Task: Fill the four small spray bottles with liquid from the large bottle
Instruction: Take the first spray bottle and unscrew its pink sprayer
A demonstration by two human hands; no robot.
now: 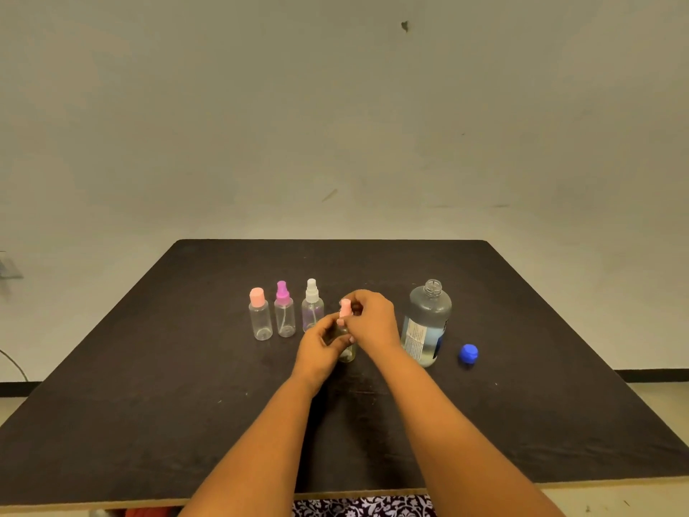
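Left hand (317,348) curls round a small spray bottle (346,350) upright on the dark table (186,423); the right hand (373,319) pinches its pink spray top (345,307). Left of the left hand stand the pink-capped bottle (260,317), magenta-topped bottle (285,315) and white-topped bottle (312,311). Just right of the right hand stands the uncapped large bottle (427,322), with the blue cap (468,355) farther right.

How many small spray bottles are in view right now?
4. Three stand in a row left of centre: pink-capped bottle, magenta-topped bottle, white-topped bottle. The fourth bottle, at centre, is gripped by the left hand; the right hand holds its pink top.
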